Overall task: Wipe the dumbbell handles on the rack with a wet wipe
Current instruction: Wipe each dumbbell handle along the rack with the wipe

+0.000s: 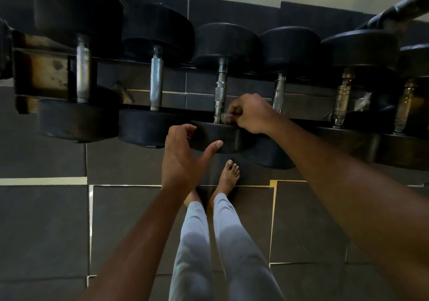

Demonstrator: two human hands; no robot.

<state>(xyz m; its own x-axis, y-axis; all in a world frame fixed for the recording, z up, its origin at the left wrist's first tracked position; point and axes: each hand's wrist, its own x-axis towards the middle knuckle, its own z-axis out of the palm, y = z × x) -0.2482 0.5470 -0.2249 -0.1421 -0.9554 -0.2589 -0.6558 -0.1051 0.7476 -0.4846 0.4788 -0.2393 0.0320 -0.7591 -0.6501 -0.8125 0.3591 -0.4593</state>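
Several black dumbbells lie side by side on a dark rack (pixel 301 102), their metal handles pointing away from me. My right hand (pixel 251 112) is closed on a small greyish wet wipe (pixel 226 116), held against the near end of the middle dumbbell's handle (pixel 220 94). My left hand (pixel 185 159) hovers open, fingers spread, at the near head (pixel 220 135) of that same dumbbell, thumb against its front face. Handles to the left (pixel 156 80) and right (pixel 278 94) stand uncovered.
Dark rubber floor tiles with pale seams (pixel 46 181) lie below the rack. My bare feet (pixel 228 175) and grey trousers stand close to the rack's front. A black bar (pixel 399 5) angles in at the top right. The rack's rusty end frame (pixel 41 73) is at left.
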